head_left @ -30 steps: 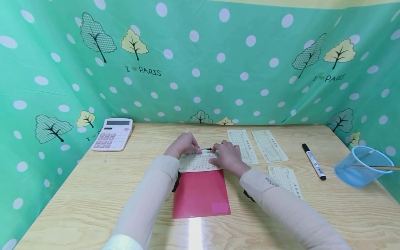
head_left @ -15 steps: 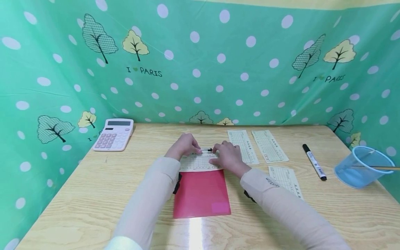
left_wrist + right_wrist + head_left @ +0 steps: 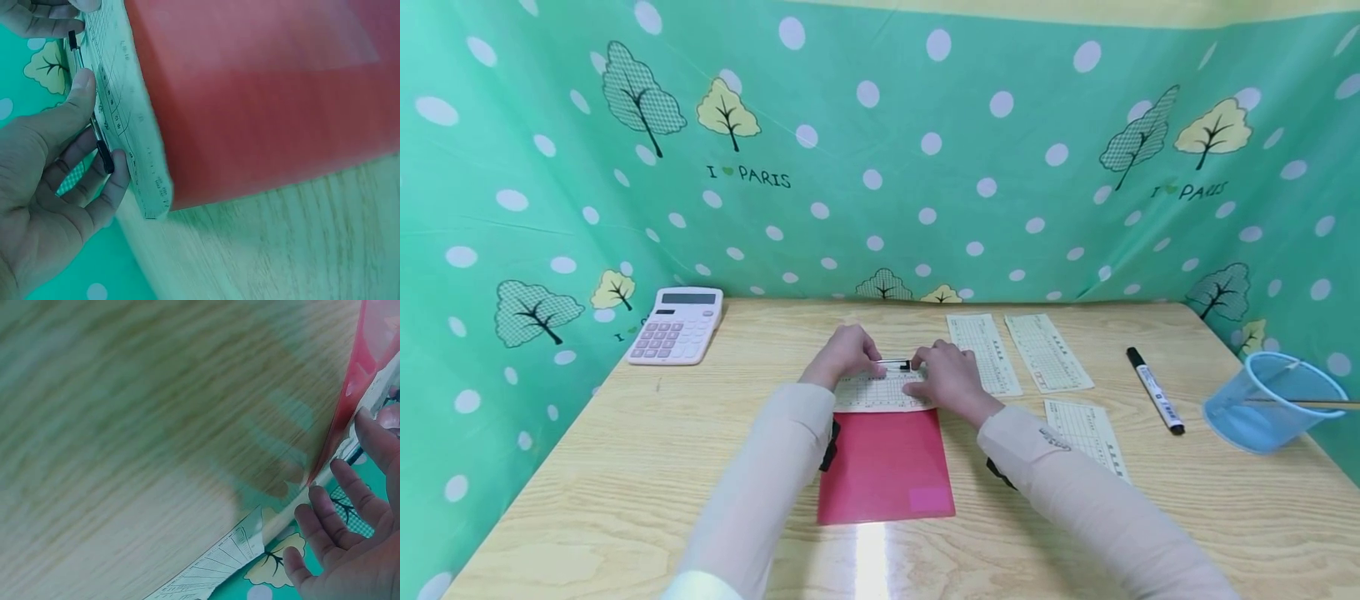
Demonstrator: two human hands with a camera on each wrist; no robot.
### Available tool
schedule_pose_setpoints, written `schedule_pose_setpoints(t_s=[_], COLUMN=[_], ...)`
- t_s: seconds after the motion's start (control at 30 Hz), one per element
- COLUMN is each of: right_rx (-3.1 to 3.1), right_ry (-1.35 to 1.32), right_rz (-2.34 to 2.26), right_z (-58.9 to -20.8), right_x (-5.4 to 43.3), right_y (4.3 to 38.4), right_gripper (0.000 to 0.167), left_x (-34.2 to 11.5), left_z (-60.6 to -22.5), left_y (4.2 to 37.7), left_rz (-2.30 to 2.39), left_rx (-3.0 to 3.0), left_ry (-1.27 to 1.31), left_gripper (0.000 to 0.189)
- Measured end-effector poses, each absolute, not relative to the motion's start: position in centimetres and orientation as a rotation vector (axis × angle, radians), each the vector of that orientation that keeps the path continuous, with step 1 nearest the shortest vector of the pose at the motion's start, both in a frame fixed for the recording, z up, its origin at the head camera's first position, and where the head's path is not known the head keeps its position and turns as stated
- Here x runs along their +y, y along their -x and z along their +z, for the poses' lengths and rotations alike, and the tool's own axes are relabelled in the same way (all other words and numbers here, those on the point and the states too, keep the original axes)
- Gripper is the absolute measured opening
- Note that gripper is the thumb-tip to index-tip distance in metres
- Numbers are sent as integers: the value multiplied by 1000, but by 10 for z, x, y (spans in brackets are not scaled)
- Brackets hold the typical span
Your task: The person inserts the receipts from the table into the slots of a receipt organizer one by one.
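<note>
A red folder lies flat before me, with a ruled paper slip across its far end. At the slip's far edge is a thin metal fastener bar with black ends. My left hand pinches this bar, its thumb on top and fingertips underneath near one black end. My right hand holds the slip's right part, thumb on the paper and curled fingers at the far edge, close to the bar's other black end. In the right wrist view the right fingertips sit along the folder's edge.
Ruled slips lie to the right: one slip beside my right hand, another slip past it, and a nearer slip partly under my sleeve. Further right are a marker and a blue mesh pen cup. A calculator stands back left.
More of the metal bar shows between my hands, and its black right end appears slightly lower. My left fingers have shifted a little; the right hand stays almost still. The folder has not moved.
</note>
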State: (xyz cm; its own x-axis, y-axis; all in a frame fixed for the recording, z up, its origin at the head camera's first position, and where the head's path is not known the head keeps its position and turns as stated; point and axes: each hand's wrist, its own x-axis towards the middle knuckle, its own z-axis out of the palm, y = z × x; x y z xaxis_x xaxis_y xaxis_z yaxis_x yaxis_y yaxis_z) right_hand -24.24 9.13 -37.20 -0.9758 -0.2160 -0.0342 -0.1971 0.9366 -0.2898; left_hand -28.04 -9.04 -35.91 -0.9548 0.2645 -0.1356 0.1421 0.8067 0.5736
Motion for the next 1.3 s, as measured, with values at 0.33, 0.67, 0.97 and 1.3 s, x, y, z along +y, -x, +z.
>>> schedule_pose_setpoints(t_s=[0.33,0.67,0.97,1.3], right_rx=[3001,2895,2808,2747], right_ry=[373,452,450,275], right_rz=[-535,-898,-1162,-1275], right_z=[-366,-338,-318,-311], right_x=[100,136,185,250], right_y=[243,231,209,182], right_gripper=[45,38,35,51], left_x=[-90,-89,-90,-90], left_z=[-363,-364,-364,-363], left_y=[280,280,280,279], left_rz=[866,840,851,841], left_rx=[2806,2829,2800,2802], left_ry=[-326,-330,-335,-340], left_gripper=[18,20,21,22])
